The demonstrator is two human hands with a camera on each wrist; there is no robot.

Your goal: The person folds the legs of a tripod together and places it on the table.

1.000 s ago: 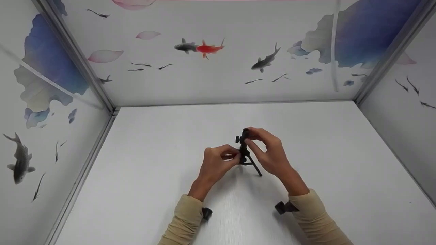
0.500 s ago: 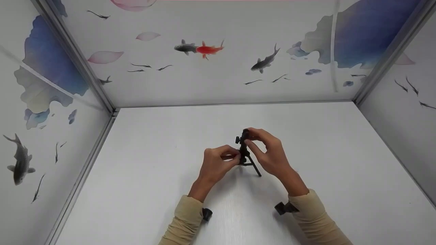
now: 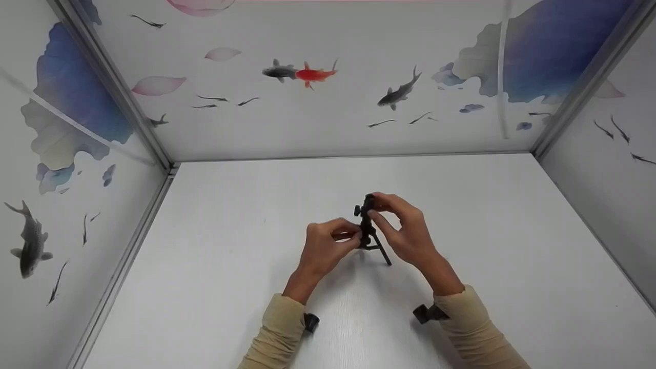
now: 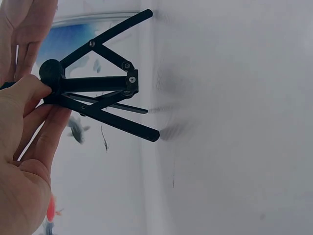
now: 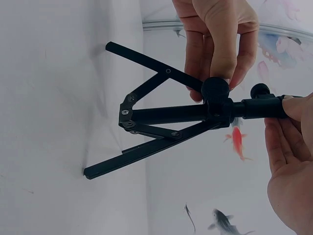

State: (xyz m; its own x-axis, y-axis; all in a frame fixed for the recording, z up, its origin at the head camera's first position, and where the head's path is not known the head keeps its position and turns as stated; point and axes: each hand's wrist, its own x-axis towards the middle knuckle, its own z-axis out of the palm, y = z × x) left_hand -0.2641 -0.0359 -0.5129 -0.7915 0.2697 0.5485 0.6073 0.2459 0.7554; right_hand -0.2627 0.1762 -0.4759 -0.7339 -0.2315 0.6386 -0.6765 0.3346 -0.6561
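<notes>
A small black tripod [image 3: 365,225] stands upright between my two hands, its hinged legs spread and braced to a centre column [image 5: 171,115]. My left hand [image 3: 328,243] pinches the round knob [image 5: 215,89] on the collar where the legs join. Higher up, the thumb and fingertips of my right hand [image 3: 410,230] grip the top end of the column. A smaller side knob [image 5: 260,90] sticks out just below that grip. In the left wrist view the leg feet come right at the tabletop, beside their shadows.
The white tabletop [image 3: 230,266] is bounded by a back wall [image 3: 328,128] and side walls printed with fish and petals. Metal rails [image 3: 123,261] run along the edges. A dark wrist camera [image 3: 311,323] sits at each beige cuff.
The tripod's near leg foot has shifted very slightly left in the head view. Both hands keep the same holds and places.
</notes>
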